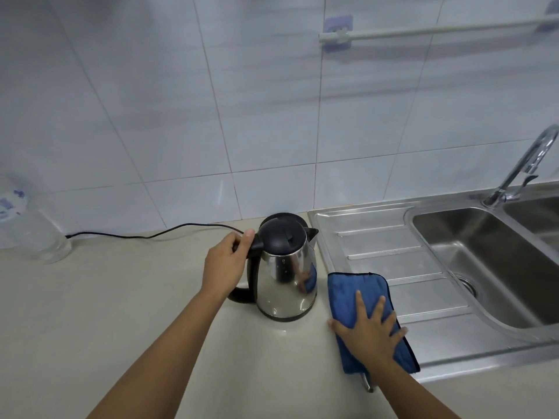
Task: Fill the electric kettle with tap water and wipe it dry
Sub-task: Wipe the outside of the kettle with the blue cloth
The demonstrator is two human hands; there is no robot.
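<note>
A steel electric kettle (pixel 284 282) with a black lid and handle stands upright on the beige counter, just left of the sink's draining board. My left hand (pixel 227 261) is wrapped around the top of its handle, thumb on the upper end. A folded blue cloth (pixel 357 294) lies on the draining board's near left corner. My right hand (pixel 367 331) rests flat on it with fingers spread. The chrome tap (pixel 526 164) stands at the far right behind the basin.
The steel sink basin (pixel 484 267) with its drain lies to the right. A black power cord (pixel 151 235) runs along the counter behind the kettle towards the left. A clear plastic container (pixel 39 237) stands at the far left. A white rail (pixel 423 30) is mounted on the tiled wall.
</note>
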